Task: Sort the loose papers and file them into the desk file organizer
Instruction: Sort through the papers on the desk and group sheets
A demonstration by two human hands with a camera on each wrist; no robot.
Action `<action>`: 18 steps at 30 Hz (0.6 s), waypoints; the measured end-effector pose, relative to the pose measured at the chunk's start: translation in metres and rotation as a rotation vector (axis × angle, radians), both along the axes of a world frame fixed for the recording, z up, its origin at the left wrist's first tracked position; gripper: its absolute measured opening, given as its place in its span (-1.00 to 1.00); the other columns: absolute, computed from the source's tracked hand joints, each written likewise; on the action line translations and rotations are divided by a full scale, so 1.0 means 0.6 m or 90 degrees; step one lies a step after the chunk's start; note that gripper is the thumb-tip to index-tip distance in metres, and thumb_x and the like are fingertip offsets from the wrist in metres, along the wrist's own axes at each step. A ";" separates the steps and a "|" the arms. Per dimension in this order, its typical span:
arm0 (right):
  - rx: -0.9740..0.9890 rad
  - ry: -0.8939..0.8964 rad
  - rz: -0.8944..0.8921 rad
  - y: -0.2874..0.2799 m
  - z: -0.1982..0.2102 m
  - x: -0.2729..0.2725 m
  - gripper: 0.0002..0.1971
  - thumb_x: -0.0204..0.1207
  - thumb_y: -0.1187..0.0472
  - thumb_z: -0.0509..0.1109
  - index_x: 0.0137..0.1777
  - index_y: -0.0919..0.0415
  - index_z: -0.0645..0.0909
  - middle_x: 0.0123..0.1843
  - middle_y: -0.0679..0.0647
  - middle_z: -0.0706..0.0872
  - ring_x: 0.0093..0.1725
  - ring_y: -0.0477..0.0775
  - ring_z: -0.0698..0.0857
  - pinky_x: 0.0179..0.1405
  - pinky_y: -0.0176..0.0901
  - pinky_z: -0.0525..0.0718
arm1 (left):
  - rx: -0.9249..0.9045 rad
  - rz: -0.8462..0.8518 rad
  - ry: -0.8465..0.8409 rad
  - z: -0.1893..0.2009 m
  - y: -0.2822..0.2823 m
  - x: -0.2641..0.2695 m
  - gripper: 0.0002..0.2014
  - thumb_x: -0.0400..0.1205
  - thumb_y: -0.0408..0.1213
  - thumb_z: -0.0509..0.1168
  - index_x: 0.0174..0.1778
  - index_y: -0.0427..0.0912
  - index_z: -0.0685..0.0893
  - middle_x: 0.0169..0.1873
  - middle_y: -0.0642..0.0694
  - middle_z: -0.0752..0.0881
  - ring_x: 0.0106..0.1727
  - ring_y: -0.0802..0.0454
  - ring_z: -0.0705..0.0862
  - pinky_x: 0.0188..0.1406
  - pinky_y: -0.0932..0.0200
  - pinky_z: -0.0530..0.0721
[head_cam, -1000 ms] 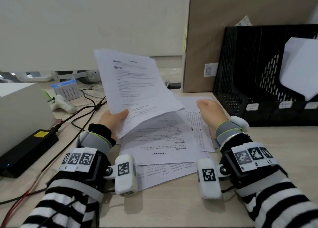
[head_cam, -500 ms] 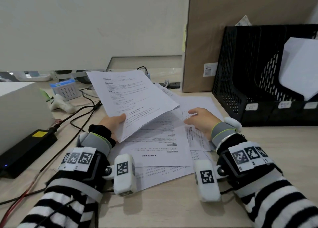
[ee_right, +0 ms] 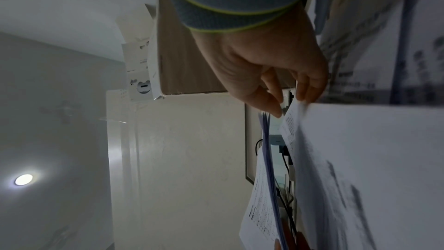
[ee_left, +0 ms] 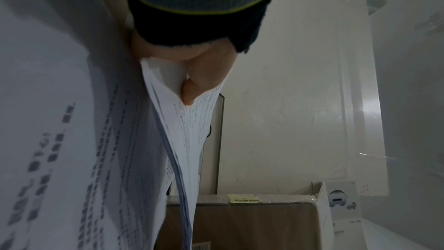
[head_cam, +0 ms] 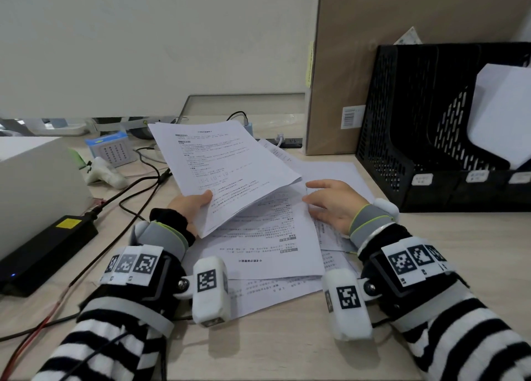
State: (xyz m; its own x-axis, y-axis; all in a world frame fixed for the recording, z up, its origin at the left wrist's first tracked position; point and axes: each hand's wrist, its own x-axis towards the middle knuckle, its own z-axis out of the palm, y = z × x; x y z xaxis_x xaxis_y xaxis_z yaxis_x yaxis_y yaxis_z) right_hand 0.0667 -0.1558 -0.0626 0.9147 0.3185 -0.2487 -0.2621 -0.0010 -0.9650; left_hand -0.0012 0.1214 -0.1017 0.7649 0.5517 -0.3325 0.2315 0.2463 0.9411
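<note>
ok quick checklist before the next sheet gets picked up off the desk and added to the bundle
1. Left hand grips the held sheets: ok.
2. Right hand free to pick: ok, fingers relaxed over the loose papers.
3. Top loose sheet separated from the ones beneath: cannot tell.
4. Text on the loose sheets readable for sorting: not ok, it faces away.
5. File organizer within view, slots open: ok.
6. Slot labels legible: cannot tell.

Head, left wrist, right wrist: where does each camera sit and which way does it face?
Head: worn on the head, looking down at the desk, loose papers, file organizer; both striped sleeves show.
Left wrist: looks along the left hand pinching the held sheets.
Right wrist: looks along the right hand, its fingertips at a sheet's edge.
Shared: both wrist views see the brown cardboard box and the held sheets.
</note>
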 end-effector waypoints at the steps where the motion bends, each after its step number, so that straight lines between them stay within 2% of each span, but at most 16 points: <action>1: 0.013 -0.001 -0.024 0.001 0.000 0.000 -0.70 0.47 0.55 0.36 0.07 0.18 0.58 0.25 0.29 0.64 0.14 0.19 0.68 -0.11 -0.13 0.72 | 0.000 0.002 0.000 0.002 -0.002 -0.001 -0.55 0.57 -0.23 0.41 0.38 -0.23 0.58 0.20 -0.22 0.72 0.19 -0.29 0.69 0.32 -0.25 0.58; 3: 0.046 0.006 -0.051 0.001 0.001 0.002 -0.70 0.46 0.56 0.38 0.11 0.23 0.57 0.19 0.29 0.66 0.11 0.18 0.69 -0.18 -0.15 0.70 | -0.005 0.001 -0.005 0.003 -0.005 -0.001 -0.59 0.60 -0.25 0.39 0.36 -0.23 0.58 0.20 -0.22 0.72 0.20 -0.28 0.69 0.32 -0.24 0.59; 5: 0.061 0.025 -0.041 0.000 0.002 0.001 -0.64 0.46 0.54 0.41 0.21 0.27 0.48 0.01 0.24 0.69 -0.13 0.10 0.71 -0.30 -0.17 0.69 | -0.009 -0.007 -0.010 0.003 -0.006 0.000 -0.59 0.61 -0.26 0.37 0.38 -0.23 0.57 0.21 -0.23 0.71 0.21 -0.28 0.68 0.32 -0.24 0.59; 6: 0.036 0.030 -0.026 0.000 0.004 -0.002 -0.65 0.46 0.51 0.43 0.18 0.26 0.47 -0.09 0.21 0.70 -0.26 0.05 0.69 -0.41 -0.20 0.67 | -0.010 -0.013 -0.012 0.003 -0.007 0.000 -0.58 0.61 -0.26 0.37 0.39 -0.24 0.56 0.21 -0.23 0.71 0.20 -0.28 0.68 0.32 -0.23 0.59; 8: -0.092 0.015 0.027 -0.001 0.005 -0.004 -0.81 0.46 0.45 0.46 -0.05 0.24 0.55 -0.28 0.14 0.65 -0.48 -0.03 0.58 -0.67 -0.32 0.49 | -0.017 -0.008 -0.020 0.000 -0.006 0.001 -0.57 0.61 -0.26 0.37 0.40 -0.24 0.56 0.21 -0.23 0.71 0.20 -0.28 0.68 0.32 -0.23 0.59; 9: -0.157 0.001 0.045 -0.002 0.005 -0.002 -0.85 0.45 0.42 0.47 -0.17 0.23 0.56 -0.36 0.11 0.60 -0.53 -0.04 0.49 -0.74 -0.38 0.37 | -0.023 -0.002 -0.024 0.001 -0.006 0.000 -0.58 0.61 -0.26 0.37 0.40 -0.25 0.56 0.21 -0.23 0.72 0.19 -0.28 0.69 0.31 -0.23 0.59; 11: -0.218 -0.019 0.035 -0.005 0.004 0.003 -0.82 0.46 0.38 0.48 -0.29 0.22 0.55 -0.46 0.09 0.48 -0.55 -0.04 0.38 -0.72 -0.38 0.31 | -0.040 0.004 -0.032 0.002 -0.007 0.000 -0.61 0.63 -0.26 0.35 0.37 -0.27 0.57 0.18 -0.20 0.72 0.15 -0.25 0.69 0.25 -0.16 0.62; 13: -0.185 -0.027 -0.030 -0.009 0.003 0.009 -0.81 0.50 0.40 0.43 -0.31 0.25 0.54 -0.49 0.10 0.46 -0.67 -0.07 0.41 -0.71 -0.39 0.33 | -0.066 0.014 -0.057 0.008 -0.008 0.000 -0.70 0.67 -0.27 0.30 0.31 -0.22 0.58 0.15 -0.19 0.71 0.08 -0.21 0.68 0.09 -0.09 0.63; 15: -0.057 -0.006 -0.110 -0.013 0.008 0.008 -0.94 0.55 0.49 0.31 -0.13 0.38 0.56 -0.41 0.17 0.58 -0.73 -0.12 0.57 -0.79 -0.42 0.42 | -0.087 0.041 -0.093 0.016 -0.009 -0.002 -0.74 0.69 -0.26 0.27 0.29 -0.16 0.58 0.11 -0.18 0.72 0.00 -0.19 0.69 0.01 -0.09 0.63; 17: 0.071 0.047 -0.134 -0.013 0.013 0.005 -0.90 0.59 0.51 0.21 0.07 0.48 0.47 -0.29 0.26 0.67 -0.60 -0.05 0.73 -0.73 -0.39 0.58 | -0.094 0.056 -0.123 0.020 -0.002 -0.004 -0.70 0.69 -0.23 0.27 0.34 -0.16 0.56 0.14 -0.16 0.73 0.02 -0.18 0.71 0.10 -0.14 0.66; 18: 0.093 0.075 -0.112 -0.011 0.016 -0.001 -0.89 0.61 0.48 0.20 0.10 0.48 0.45 -0.27 0.30 0.71 -0.56 0.01 0.76 -0.70 -0.38 0.62 | -0.097 0.065 -0.134 0.020 0.003 -0.006 -0.66 0.68 -0.21 0.28 0.37 -0.16 0.56 0.18 -0.16 0.73 0.07 -0.19 0.72 0.18 -0.17 0.65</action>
